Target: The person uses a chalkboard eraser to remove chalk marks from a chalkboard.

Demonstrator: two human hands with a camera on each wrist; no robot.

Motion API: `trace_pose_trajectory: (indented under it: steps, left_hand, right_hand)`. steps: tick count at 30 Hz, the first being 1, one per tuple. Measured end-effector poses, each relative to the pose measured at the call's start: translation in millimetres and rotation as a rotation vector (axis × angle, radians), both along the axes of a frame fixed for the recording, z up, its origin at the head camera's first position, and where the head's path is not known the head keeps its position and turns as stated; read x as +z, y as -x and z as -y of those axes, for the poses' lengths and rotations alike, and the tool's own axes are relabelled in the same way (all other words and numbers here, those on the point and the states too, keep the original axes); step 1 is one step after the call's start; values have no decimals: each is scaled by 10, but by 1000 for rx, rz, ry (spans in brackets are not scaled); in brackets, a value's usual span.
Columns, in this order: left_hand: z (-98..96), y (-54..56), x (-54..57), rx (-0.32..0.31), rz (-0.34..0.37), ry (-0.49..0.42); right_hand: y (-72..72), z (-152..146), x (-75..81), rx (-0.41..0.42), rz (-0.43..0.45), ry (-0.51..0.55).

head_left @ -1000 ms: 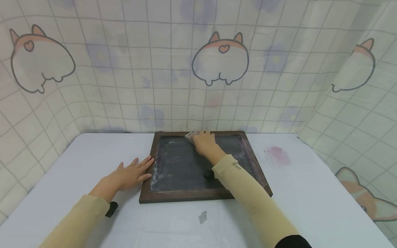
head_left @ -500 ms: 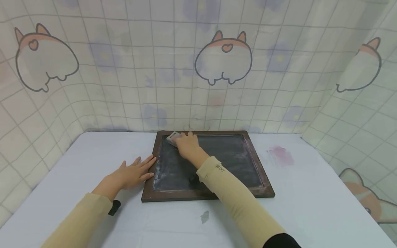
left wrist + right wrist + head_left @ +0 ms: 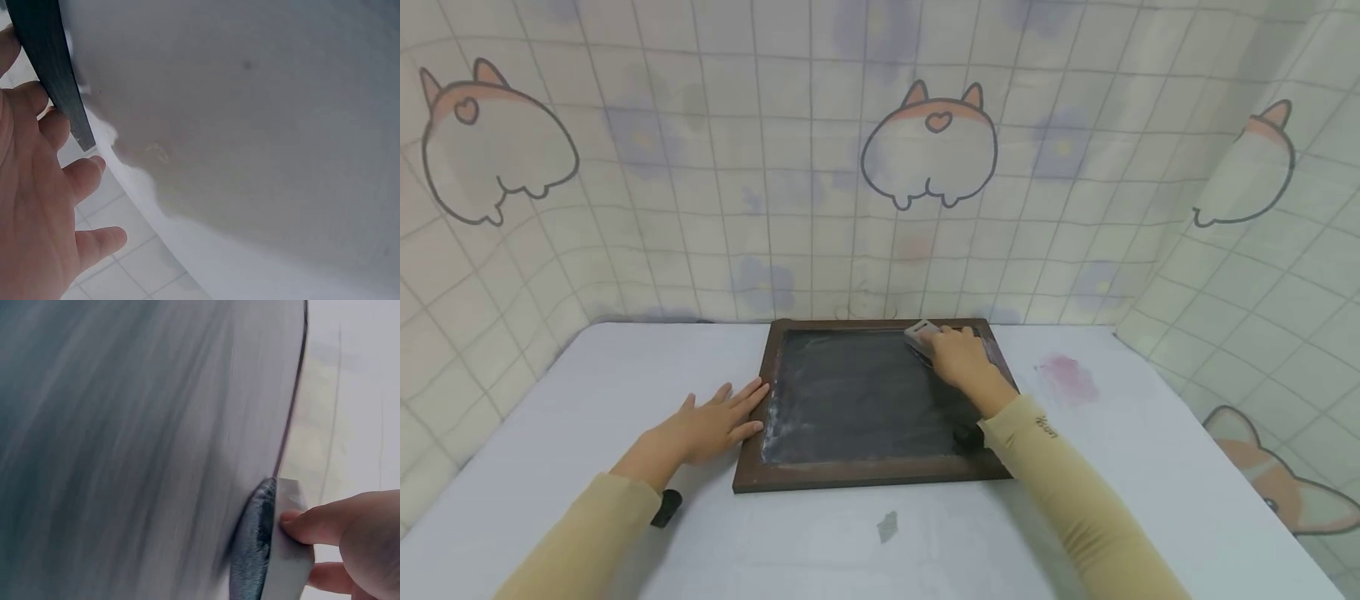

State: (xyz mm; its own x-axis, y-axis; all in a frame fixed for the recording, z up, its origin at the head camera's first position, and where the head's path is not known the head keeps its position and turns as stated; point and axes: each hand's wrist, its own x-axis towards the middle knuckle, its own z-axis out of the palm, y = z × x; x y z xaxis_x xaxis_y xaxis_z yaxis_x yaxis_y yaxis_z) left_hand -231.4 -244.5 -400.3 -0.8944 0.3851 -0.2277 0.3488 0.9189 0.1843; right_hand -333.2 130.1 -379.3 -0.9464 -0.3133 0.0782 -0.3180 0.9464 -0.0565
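Observation:
A chalkboard (image 3: 850,396) in a dark brown wooden frame lies flat on the white table. My right hand (image 3: 958,358) grips a chalkboard eraser (image 3: 917,336) near the board's top right corner. In the right wrist view the thumb presses the eraser's pale back, and its dark fuzzy felt (image 3: 253,550) faces the streaked board surface. My left hand (image 3: 711,427) rests at the frame's left side with fingers spread, fingertips on the wood. The left wrist view shows those fingers along the dark frame edge (image 3: 53,75). Whitish chalk haze lines the board's left and lower edges.
A patterned, gridded curtain (image 3: 820,250) rises behind the table and down both sides. On the tabletop, a pink smudge (image 3: 1067,377) lies right of the board and a small grey patch (image 3: 887,527) in front of it. Dark wrist devices (image 3: 667,507) sit under the wrists.
The right hand first slid the eraser left to the board's top left corner, then swept it right to near the top right corner. The left hand has stayed on the frame.

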Motion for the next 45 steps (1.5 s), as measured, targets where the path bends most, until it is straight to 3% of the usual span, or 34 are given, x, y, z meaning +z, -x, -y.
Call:
trace_pose_trajectory:
  steps: [5,10,15,25,29,35,45]
  left_hand:
    - [16,13,9,8,5,1]
    - [31,1,-15,14,18,-12]
    - [41,-8,-30,17,11,-8]
    - [34,-14,-7,21,9,-11]
    - [35,-14,-1,22,11,-8]
    - [17,-22,18,24,16,-21]
    - [-12,2,-3,20,19,-10]
  right_hand:
    - [-18,-356,46,-31,-11,40]
    - [-39,-412,4,-9,30,50]
    - [-158,-273,-9,132,34,19]
    - [-742,46,-22,467,14,87]
    - [-869,71,-21,532,14,106]
    - [-827,16,9,506,6,124]
    - [-433,-459,21,324,-45,114]
